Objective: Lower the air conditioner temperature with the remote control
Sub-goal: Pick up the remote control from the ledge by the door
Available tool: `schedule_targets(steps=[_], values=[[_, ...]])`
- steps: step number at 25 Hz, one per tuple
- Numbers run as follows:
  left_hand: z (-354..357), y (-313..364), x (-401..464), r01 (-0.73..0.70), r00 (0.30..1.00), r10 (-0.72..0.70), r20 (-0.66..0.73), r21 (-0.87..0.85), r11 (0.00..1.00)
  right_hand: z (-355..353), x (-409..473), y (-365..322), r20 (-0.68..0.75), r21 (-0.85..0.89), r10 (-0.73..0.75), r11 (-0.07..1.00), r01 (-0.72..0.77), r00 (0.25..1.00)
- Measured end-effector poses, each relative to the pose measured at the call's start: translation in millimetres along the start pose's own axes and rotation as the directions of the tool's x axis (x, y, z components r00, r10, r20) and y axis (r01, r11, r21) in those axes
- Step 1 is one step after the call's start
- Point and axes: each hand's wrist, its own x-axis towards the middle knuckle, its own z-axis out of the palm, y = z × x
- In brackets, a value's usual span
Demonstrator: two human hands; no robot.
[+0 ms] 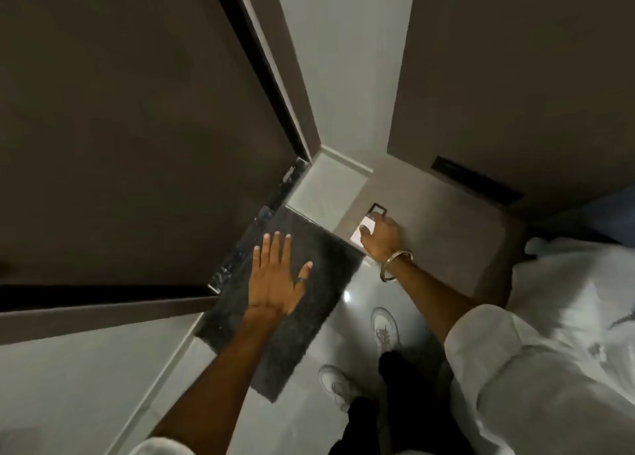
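1. Right hand [379, 236]: reaching down and forward to a white remote control [363, 231] that lies at the left edge of a brown bedside surface [443, 245], near its front corner. The fingers curl over the remote's right side and the thumb touches its near end. Whether the grip has closed on it or only rests on it cannot be told from here. A metal bangle [395, 265] circles the wrist.

2. Remote control: pale and flat, mostly hidden under the fingers, not visibly lifted. Just beyond its far end sits a small dark square item [377, 209], which cannot be identified.

3. Left hand [278, 279]: held out flat with fingers spread and palm down, grip open and holding nothing. It hangs above a dark grey floor mat [292, 344]. A dark ring shows on one finger.

4. Surroundings: a glossy tiled floor [347, 317] with two white shoes [385, 329], a dark door or panel [130, 128] at the left, and white bedding [563, 282] at the right.

5. Task progress, as judged: early stage. The remote is being reached or taken. Still to do are lifting it, aiming it at the air conditioner, which is not in view, and pressing the temperature-down button. No button press can be confirmed.
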Motion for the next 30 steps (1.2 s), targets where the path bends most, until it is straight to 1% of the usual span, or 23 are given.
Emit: schedule_targets(steps=[1, 4, 6, 8, 10, 12, 13, 14, 15, 16, 18, 19, 21, 23, 25, 26, 28, 30], values=[[26.9, -2.6, 28.7, -0.006, 0.998, 0.005, 0.070, 0.014, 1.000, 17.8, 32.0, 20.7, 0.002, 0.048, 0.079, 0.996, -0.079, 0.997], [99.8, -14.9, 91.9, -0.034, 0.989, 0.027, 0.143, 0.053, 0.998, 76.1, 114.9, 76.6, 0.006, 0.067, 0.253, 0.965, -0.252, 0.968], [138.7, -17.9, 125.9, -0.085, 0.986, 0.071, 0.153, 0.089, 0.992, 111.5, 161.1, 96.4, -0.045, 0.091, 0.328, 0.942, -0.323, 0.944], [178.7, -20.4, 151.8, -0.141, 0.979, 0.123, 0.160, 0.107, 0.984, 148.2, 202.5, 110.7, -0.134, 0.097, 0.403, 0.914, -0.393, 0.905], [204.5, -24.1, 165.0, -0.170, 0.975, 0.149, 0.168, 0.122, 0.978, 180.4, 228.5, 116.8, -0.201, 0.061, 0.474, 0.880, -0.472, 0.857], [221.4, -30.1, 168.2, -0.156, 0.977, 0.140, 0.159, 0.090, 0.984, 203.6, 241.7, 115.9, -0.268, 0.046, 0.516, 0.851, -0.524, 0.814], [226.0, -34.5, 165.0, -0.141, 0.980, 0.126, 0.154, 0.089, 0.986, 211.5, 244.3, 116.0, -0.289, 0.063, 0.524, 0.846, -0.530, 0.801], [228.5, -37.5, 160.8, -0.137, 0.982, 0.124, 0.144, 0.087, 0.987, 213.7, 242.8, 116.3, -0.288, 0.092, 0.515, 0.854, -0.512, 0.808], [225.7, -39.1, 153.2, -0.125, 0.985, 0.113, 0.130, 0.084, 0.989, 211.1, 236.8, 116.1, -0.251, 0.142, 0.488, 0.873, -0.467, 0.836], [216.9, -40.7, 144.4, -0.106, 0.990, 0.098, 0.105, 0.073, 0.992, 204.3, 224.6, 111.7, -0.176, 0.240, 0.471, 0.872, -0.426, 0.865], [190.6, -39.8, 129.0, -0.072, 0.997, 0.070, 0.039, 0.033, 0.997, 186.9, 191.0, 96.8, -0.005, 0.468, 0.426, 0.800, -0.375, 0.905], [168.7, -38.3, 118.9, -0.052, 0.999, 0.052, 0.000, 0.009, 0.999, 173.7, 164.7, 80.6, 0.078, 0.551, 0.386, 0.752, -0.362, 0.919], [113.8, -34.5, 93.3, -0.022, 0.995, 0.020, -0.097, -0.016, 1.000, 141.0, 101.4, 35.8, 0.203, 0.652, 0.253, 0.686, -0.323, 0.946], [57.7, -31.3, 61.2, -0.016, 0.971, 0.015, -0.240, -0.003, 1.000, 106.4, 38.4, -11.6, 0.269, 0.718, 0.093, 0.644, -0.264, 0.959], [2.8, -31.0, 24.3, -0.021, 0.912, 0.027, -0.410, 0.021, 1.000, 69.3, -18.8, -58.7, 0.282, 0.751, -0.102, 0.642, -0.154, 0.954], [-32.5, -34.8, -2.3, -0.002, 0.859, 0.019, -0.511, 0.033, 0.999, 45.4, -50.8, -91.9, 0.275, 0.755, -0.218, 0.652, -0.070, 0.936], [-96.0, -45.5, -44.7, 0.054, 0.747, -0.007, -0.665, 0.051, 0.997, 4.3, -98.6, -151.0, 0.251, 0.755, -0.409, 0.650, 0.086, 0.877], [-165.0, -62.2, -90.4, 0.134, 0.608, -0.021, -0.794, 0.077, 0.988, -39.1, -144.4, -212.7, 0.224, 0.765, -0.575, 0.604, 0.223, 0.787]])
